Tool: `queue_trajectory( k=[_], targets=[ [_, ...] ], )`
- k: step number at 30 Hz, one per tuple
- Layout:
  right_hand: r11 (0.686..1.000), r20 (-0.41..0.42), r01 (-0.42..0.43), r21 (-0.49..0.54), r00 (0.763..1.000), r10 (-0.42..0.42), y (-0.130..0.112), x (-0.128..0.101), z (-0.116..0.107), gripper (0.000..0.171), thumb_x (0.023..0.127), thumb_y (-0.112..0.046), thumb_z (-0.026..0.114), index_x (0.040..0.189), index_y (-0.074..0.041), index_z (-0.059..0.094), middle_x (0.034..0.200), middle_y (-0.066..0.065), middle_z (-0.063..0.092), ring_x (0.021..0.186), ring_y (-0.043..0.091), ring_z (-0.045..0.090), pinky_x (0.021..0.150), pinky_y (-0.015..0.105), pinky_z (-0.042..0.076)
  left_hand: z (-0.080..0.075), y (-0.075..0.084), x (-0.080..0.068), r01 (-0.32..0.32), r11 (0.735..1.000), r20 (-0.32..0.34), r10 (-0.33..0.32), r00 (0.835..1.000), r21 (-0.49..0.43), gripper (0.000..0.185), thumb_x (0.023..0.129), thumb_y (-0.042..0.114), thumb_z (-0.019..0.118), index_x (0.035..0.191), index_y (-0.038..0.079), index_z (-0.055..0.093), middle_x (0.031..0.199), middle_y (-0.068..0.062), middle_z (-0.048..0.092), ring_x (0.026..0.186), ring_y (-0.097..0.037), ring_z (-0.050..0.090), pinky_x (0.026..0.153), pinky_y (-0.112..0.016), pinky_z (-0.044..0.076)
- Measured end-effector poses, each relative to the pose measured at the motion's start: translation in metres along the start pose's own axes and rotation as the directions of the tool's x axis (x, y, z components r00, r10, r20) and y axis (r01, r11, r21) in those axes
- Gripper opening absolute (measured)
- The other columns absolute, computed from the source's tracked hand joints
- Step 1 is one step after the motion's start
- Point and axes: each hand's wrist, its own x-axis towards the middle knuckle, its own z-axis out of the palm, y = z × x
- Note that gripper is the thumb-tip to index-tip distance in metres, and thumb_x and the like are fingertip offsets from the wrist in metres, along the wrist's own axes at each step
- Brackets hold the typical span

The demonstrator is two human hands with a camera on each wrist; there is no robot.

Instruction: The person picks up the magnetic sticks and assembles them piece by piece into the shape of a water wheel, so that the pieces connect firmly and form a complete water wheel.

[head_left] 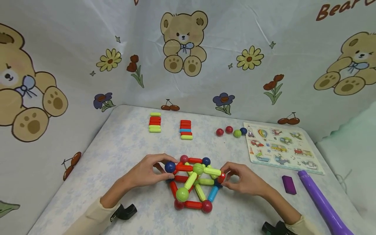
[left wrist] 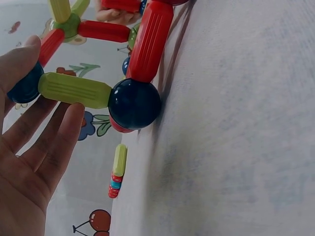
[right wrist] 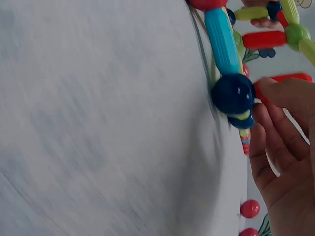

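While both hands worked at its sides, the frame of plastic magnetic rods and balls (head_left: 194, 182) stood on the near middle of the pale mottled bench (head_left: 123, 147). The left hand (head_left: 148, 172) curled its thumb and fingers round the dark blue ball (head_left: 170, 167) at the frame's left corner. The right hand (head_left: 242, 179) pinched the small red ball (head_left: 221, 178) at the right corner. Far off lay two stacks of spare rods (head_left: 155, 122) and four loose balls (head_left: 231, 131); a picture puzzle board (head_left: 279, 147) lay to the right.
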Motion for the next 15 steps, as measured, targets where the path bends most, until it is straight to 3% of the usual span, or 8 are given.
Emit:
queue_trajectory(
  k=[4, 7, 11, 15],
  targets=[
    [1.000, 0.019, 0.021, -0.019, 1.000, -0.021, 0.012, 0.007, -0.021, 0.031, 0.096, -0.007, 0.082, 0.123, -0.016, 0.068, 0.118, 0.004, 0.073, 0.105, 0.020, 0.069, 0.094, 0.032, 0.061, 0.001, -0.001, -0.001, 0.007, 1.000, 0.010, -0.006, 1.000, -0.012, 0.046, 0.096, 0.022, 0.085, 0.136, 0.008, 0.070, 0.123, -0.003, 0.076, 0.105, -0.014, 0.071, 0.081, -0.034, 0.065],
    [0.994, -0.072, 0.004, -0.112, 0.997, -0.012, 0.021, 0.022, -0.042, 0.028, 0.098, -0.004, 0.079, 0.123, -0.012, 0.070, 0.118, 0.011, 0.073, 0.106, 0.024, 0.070, 0.092, 0.030, 0.061, 0.002, -0.002, -0.002, 0.010, 1.000, 0.016, -0.010, 1.000, -0.011, 0.046, 0.096, 0.023, 0.085, 0.138, 0.010, 0.069, 0.124, -0.002, 0.076, 0.105, -0.014, 0.070, 0.081, -0.033, 0.065],
    [0.963, -0.219, -0.088, -0.255, 0.975, 0.031, 0.031, 0.056, -0.065, 0.030, 0.099, -0.002, 0.076, 0.129, -0.004, 0.070, 0.123, 0.017, 0.073, 0.114, 0.034, 0.071, 0.093, 0.041, 0.063, 0.001, -0.003, -0.003, 0.003, 1.000, 0.006, -0.003, 1.000, 0.000, 0.047, 0.095, 0.020, 0.085, 0.138, 0.010, 0.069, 0.125, -0.002, 0.076, 0.105, -0.014, 0.071, 0.079, -0.033, 0.065],
    [0.933, -0.275, -0.124, -0.338, 0.961, 0.028, 0.044, 0.088, -0.077, 0.038, 0.098, 0.006, 0.074, 0.135, 0.003, 0.067, 0.130, 0.024, 0.069, 0.116, 0.043, 0.068, 0.094, 0.056, 0.061, 0.001, -0.003, -0.002, 0.011, 1.000, 0.005, -0.011, 1.000, 0.011, 0.047, 0.095, 0.016, 0.085, 0.139, 0.013, 0.069, 0.125, -0.002, 0.076, 0.105, -0.014, 0.070, 0.080, -0.033, 0.065]
  ],
)
